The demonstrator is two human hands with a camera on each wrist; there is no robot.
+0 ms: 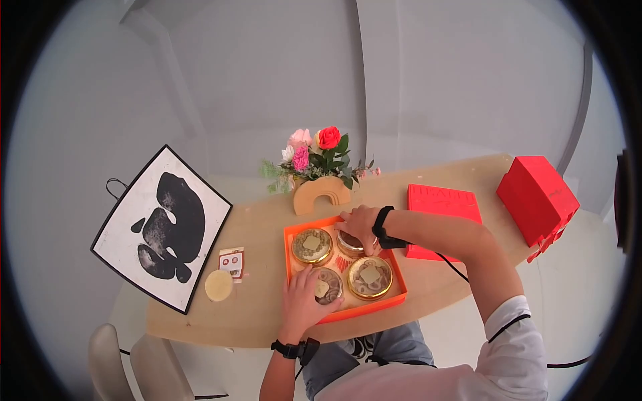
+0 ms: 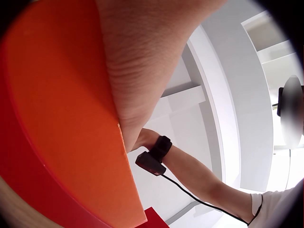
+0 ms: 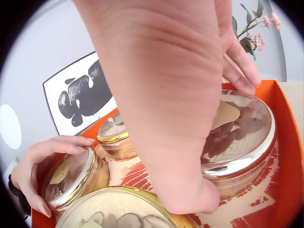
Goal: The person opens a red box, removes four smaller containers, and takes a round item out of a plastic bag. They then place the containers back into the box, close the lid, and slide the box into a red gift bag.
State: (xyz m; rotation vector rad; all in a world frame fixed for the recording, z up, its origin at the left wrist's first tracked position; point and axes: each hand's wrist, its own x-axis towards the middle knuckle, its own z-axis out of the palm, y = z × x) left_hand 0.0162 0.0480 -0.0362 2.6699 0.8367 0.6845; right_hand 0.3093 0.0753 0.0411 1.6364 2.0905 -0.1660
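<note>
An orange box [image 1: 364, 309] holds several round glass jars with clear lids and gold or silvery rims. My left hand [image 1: 302, 302] holds the front-left jar [image 1: 329, 286], thumb and fingers spread round its lid. My right hand [image 1: 361, 222] reaches over the back-right jar [image 1: 348, 244], which has dark contents [image 3: 232, 133]; fingertips are at its far rim and the thumb at its near side. The back-left jar [image 1: 311, 246] and front-right jar [image 1: 369, 278] sit untouched. In the left wrist view the orange wall [image 2: 61, 104] hides my left fingers.
Right of the box lies a flat red lid [image 1: 441, 200], with a red gift box [image 1: 538, 200] beyond. A flower vase [image 1: 321, 194] stands behind. On the left are a black-and-white printed bag [image 1: 167, 227], a small card [image 1: 231, 262] and a pale round disc [image 1: 219, 286].
</note>
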